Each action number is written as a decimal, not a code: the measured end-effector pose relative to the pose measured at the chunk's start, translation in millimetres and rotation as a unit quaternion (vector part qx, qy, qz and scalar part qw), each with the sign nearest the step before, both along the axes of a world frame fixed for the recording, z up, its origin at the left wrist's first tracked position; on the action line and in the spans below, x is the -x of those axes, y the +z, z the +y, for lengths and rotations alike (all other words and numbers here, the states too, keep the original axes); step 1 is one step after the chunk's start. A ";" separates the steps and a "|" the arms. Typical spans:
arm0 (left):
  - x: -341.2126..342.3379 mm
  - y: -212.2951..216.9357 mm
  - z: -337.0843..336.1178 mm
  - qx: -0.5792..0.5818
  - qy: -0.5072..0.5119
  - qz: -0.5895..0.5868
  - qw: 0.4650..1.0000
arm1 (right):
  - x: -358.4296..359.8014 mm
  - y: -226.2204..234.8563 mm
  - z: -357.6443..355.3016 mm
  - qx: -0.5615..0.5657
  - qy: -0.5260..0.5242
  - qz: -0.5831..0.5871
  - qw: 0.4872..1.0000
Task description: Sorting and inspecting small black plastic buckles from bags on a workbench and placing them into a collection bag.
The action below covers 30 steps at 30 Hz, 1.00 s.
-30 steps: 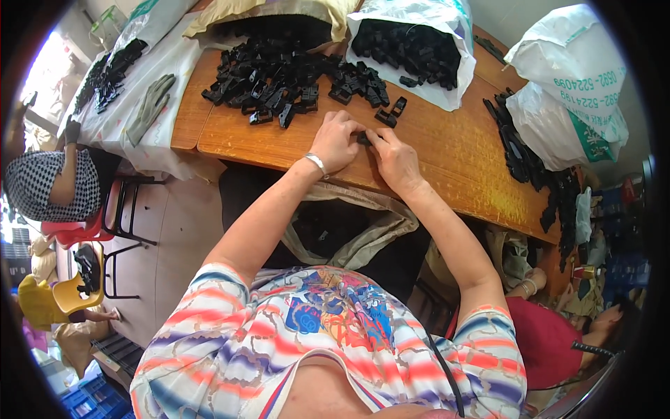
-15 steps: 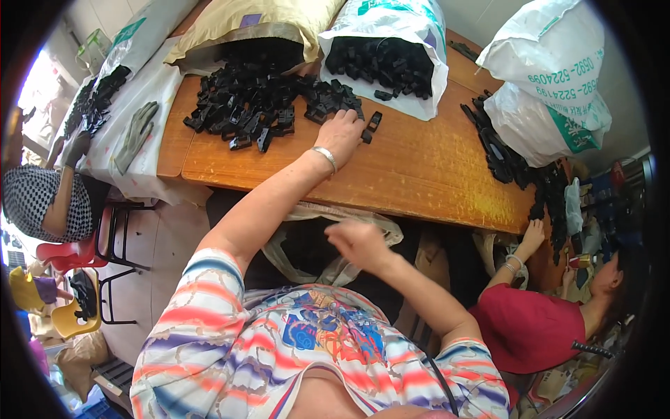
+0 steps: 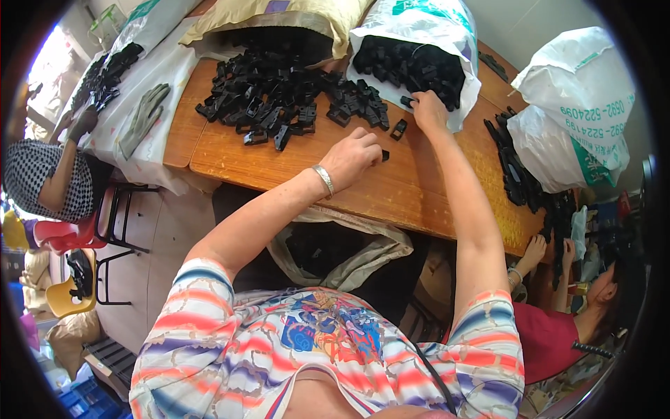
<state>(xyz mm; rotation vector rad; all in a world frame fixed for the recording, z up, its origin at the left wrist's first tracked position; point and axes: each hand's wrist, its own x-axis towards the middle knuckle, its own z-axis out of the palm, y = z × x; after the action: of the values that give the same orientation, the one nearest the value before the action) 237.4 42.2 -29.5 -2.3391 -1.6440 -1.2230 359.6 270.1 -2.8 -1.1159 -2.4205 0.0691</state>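
My left hand [image 3: 352, 160], with a silver bracelet at the wrist, is closed just above the wooden table [image 3: 279, 167]. A small black plastic part [image 3: 385, 155] shows at its fingertips. Farther right, my right hand [image 3: 428, 112] reaches to the mouth of the white bag [image 3: 460, 42], its fingers pinching another black plastic part [image 3: 407, 102]. Between my hands a single black part [image 3: 398, 129] lies on the table. A heap of such black parts [image 3: 265, 98] spreads to the left of my hands, and more fill the white bag.
A tan sack [image 3: 279, 15] lies open behind the heap. Below the table edge, an open cloth bag [image 3: 380, 262] rests near my lap. Long black parts [image 3: 513, 167] and white bags [image 3: 572, 105] are at the right. Co-workers sit on both sides; a grey glove [image 3: 143, 119] lies left.
My right hand has risen from above the lap bag to the white bag's mouth and grips a black part there. My left hand has drawn back from the heap's edge.
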 end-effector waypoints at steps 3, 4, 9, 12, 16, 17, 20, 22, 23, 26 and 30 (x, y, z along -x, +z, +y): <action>2.0 1.5 -1.5 -0.001 -0.001 -0.023 1.000 | 3.5 6.6 5.4 0.067 -0.002 -0.046 0.997; 1.9 3.8 -1.7 -0.001 -0.002 -0.024 1.000 | -1.1 5.7 6.3 0.067 -0.003 -0.047 0.997; 2.5 7.0 -7.1 0.022 0.075 -0.079 0.994 | -29.6 6.6 -14.2 0.208 0.013 0.106 0.972; 8.1 1.4 -9.8 0.081 0.118 -0.064 0.988 | -38.8 13.0 -66.8 0.207 0.117 0.150 0.960; 11.8 0.3 -6.2 0.098 0.116 -0.076 0.986 | -36.2 19.2 -135.0 0.170 0.215 0.125 0.954; 10.6 -1.2 -7.0 0.101 0.117 -0.075 0.985 | -34.9 11.1 -138.5 0.145 0.214 0.125 0.958; 10.5 -1.5 -2.8 0.112 0.125 -0.057 0.984 | -30.6 5.3 -144.5 0.148 0.188 0.115 0.964; 8.9 -1.5 -2.1 0.114 0.122 -0.065 0.984 | -32.6 1.2 -145.7 0.095 0.202 0.097 0.970; 8.8 -1.7 -2.2 0.114 0.118 -0.074 0.984 | -34.0 0.3 -146.2 0.096 0.203 0.097 0.970; 10.4 -2.2 -2.7 0.114 0.118 -0.076 0.984 | -36.3 -0.6 -146.5 0.055 0.214 0.090 0.971; 11.9 0.1 -3.4 0.127 0.119 -0.076 0.982 | -37.1 -3.3 -157.4 0.025 0.214 0.053 0.975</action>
<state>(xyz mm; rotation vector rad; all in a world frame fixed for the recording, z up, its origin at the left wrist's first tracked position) 225.5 38.8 -29.4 -2.1351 -2.1741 -1.2337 396.7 112.7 -6.1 -0.5747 -2.5296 0.3224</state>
